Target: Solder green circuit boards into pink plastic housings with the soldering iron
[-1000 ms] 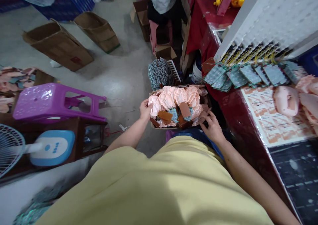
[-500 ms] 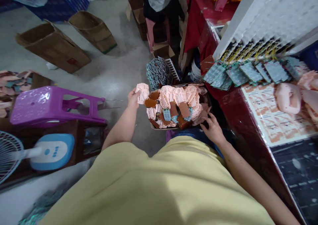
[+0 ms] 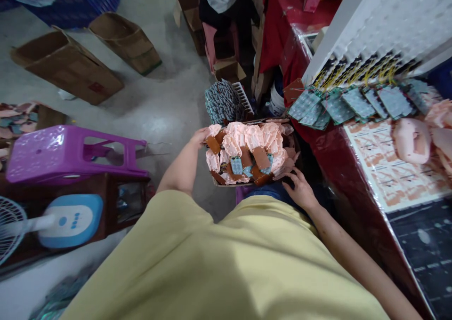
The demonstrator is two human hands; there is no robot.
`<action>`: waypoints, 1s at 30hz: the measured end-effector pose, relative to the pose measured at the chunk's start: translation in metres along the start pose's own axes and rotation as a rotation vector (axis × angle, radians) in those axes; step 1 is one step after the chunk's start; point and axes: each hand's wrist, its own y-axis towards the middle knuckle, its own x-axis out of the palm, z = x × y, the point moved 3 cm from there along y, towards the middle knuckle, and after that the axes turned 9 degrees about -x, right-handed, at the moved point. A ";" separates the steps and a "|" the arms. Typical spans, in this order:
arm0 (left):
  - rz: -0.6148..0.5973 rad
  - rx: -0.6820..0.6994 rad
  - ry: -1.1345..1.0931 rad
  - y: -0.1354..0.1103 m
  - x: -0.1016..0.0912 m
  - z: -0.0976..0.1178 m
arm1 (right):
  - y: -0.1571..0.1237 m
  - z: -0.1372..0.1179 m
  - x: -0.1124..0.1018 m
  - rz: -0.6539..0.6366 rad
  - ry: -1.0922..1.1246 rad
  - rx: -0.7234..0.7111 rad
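Observation:
In front of my body is a cardboard box (image 3: 231,185) heaped with pale pink moulded plastic pieces (image 3: 253,137), brown boards (image 3: 261,157) and small grey-green circuit boards (image 3: 236,165). My left hand (image 3: 199,137) is at its far left corner, fingers closed at a pink plastic piece (image 3: 213,130); the fingertips are partly hidden. A tilted brown board (image 3: 213,145) lies just beside that piece. At the near right corner, my right hand (image 3: 298,188) has its curved fingers on the box edge by the pink pieces, its thumb below them.
Beyond the box sits a stack of grey parts (image 3: 222,101). A red-covered table (image 3: 326,155) on the right bears wired circuit boards (image 3: 356,104) and a pink shell (image 3: 411,140). Leftward are a purple stool (image 3: 42,150), a fan (image 3: 70,221) and cardboard boxes (image 3: 70,70). A person sits ahead.
My left hand has brought the pink plastic piece right and down to the box's left corner. A brown board there has turned. My right hand stays at the right corner.

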 end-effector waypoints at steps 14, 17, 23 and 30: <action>0.102 -0.058 0.378 -0.008 -0.002 0.012 | -0.001 0.003 -0.003 0.022 0.028 0.023; 0.040 -0.001 0.396 -0.019 -0.002 0.008 | -0.001 0.004 -0.005 0.038 0.030 0.032; 0.039 0.201 0.488 -0.046 0.013 0.004 | 0.001 0.000 -0.007 0.045 0.045 0.021; 0.027 0.635 0.671 -0.116 0.055 -0.002 | 0.003 -0.005 -0.009 0.046 0.052 0.019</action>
